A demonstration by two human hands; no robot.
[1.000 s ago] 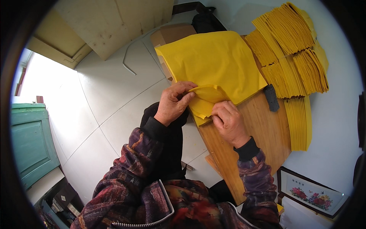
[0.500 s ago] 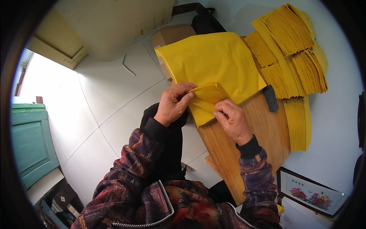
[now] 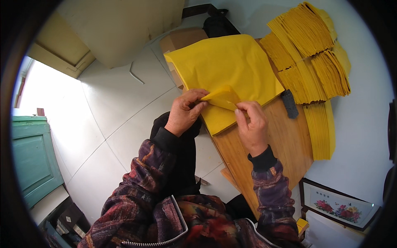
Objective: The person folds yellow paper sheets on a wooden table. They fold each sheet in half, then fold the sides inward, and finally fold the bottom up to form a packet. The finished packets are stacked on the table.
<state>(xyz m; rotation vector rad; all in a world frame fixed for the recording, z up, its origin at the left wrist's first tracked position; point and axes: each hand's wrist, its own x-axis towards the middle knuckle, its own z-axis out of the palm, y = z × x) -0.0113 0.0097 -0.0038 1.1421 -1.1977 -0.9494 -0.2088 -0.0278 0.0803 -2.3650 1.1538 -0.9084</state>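
Observation:
A broad stack of large yellow paper sheets (image 3: 231, 58) lies on the wooden table. Over its near edge, a small folded yellow sheet (image 3: 224, 98) is raised between my hands. My left hand (image 3: 185, 110) is closed on the folded sheet's left corner, thumb against fingers. At the sheet's right edge, my right hand (image 3: 252, 126) pinches the paper between thumb and fingertips. Whether it is one layer or several I cannot tell. A dark grey block (image 3: 289, 104) rests on the table right of the big stack.
Several bundles of folded yellow paper (image 3: 304, 33) are piled at the table's far right. The wooden table (image 3: 277, 144) has bare wood near me. A cardboard box (image 3: 182, 40) stands behind the stack. A framed flower picture (image 3: 339, 204) is at lower right, a green cabinet (image 3: 35, 157) far left.
My right hand has turned more upright and shifted slightly up at the sheet's right edge. The folded sheet has tilted into a pointed shape. My left hand keeps its hold.

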